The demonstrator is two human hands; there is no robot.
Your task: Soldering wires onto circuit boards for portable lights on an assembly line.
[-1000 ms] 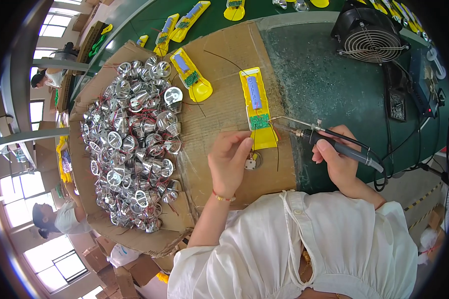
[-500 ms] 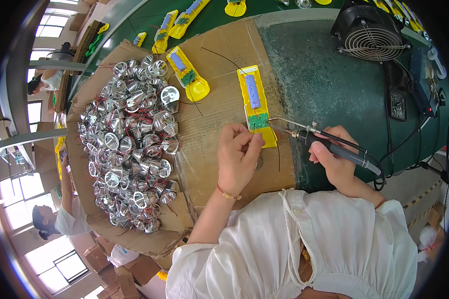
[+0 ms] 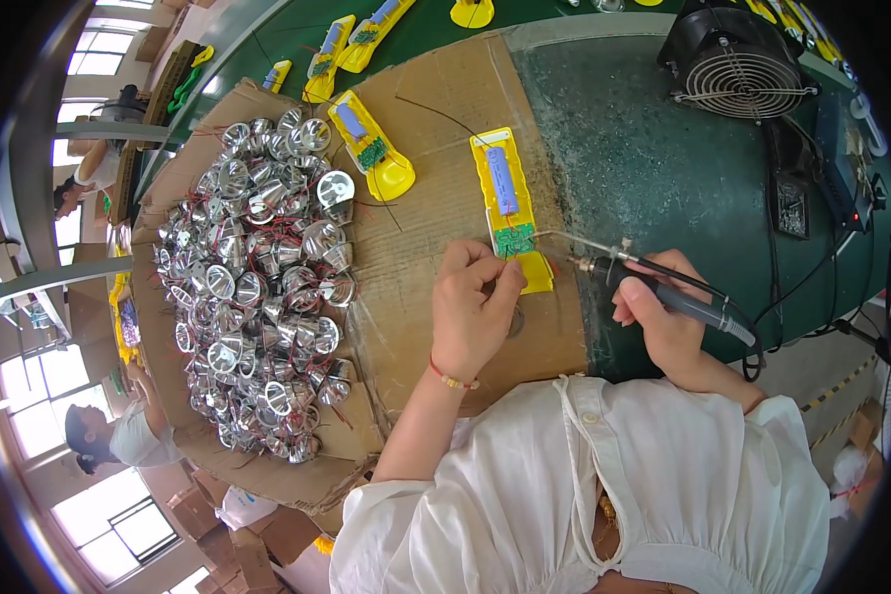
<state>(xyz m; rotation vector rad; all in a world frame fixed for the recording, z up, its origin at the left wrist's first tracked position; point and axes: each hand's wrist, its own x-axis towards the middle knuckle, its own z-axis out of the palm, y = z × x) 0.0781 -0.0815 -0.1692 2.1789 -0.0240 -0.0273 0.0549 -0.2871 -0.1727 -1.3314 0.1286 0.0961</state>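
A yellow plastic casing (image 3: pixel 537 274) lies on the cardboard in front of me, a blue cylindrical battery (image 3: pixel 502 180) in its upper part. Below the battery sits a small green circuit board (image 3: pixel 514 241). My left hand (image 3: pixel 473 307) is closed in a pinch at the board's lower edge; what its fingertips hold is too small to make out. In my right hand (image 3: pixel 668 312) is a black-handled soldering iron (image 3: pixel 691 305) with a thin metal feed tube (image 3: pixel 574 240), whose end reaches the board's right side. A dark wire (image 3: pixel 436 112) runs off the casing's top.
Left of my hands, a cardboard tray (image 3: pixel 366 436) holds a heap of silvery reflector cups (image 3: pixel 267 287) with red wires. Another yellow casing (image 3: pixel 391 176) lies beyond. A black fan (image 3: pixel 742 79) and a blue box (image 3: pixel 846 178) stand at the right. Co-workers are at far left.
My hands and the soldering iron stay almost in place at the board. At far left, a co-worker's outstretched arm has drawn back.
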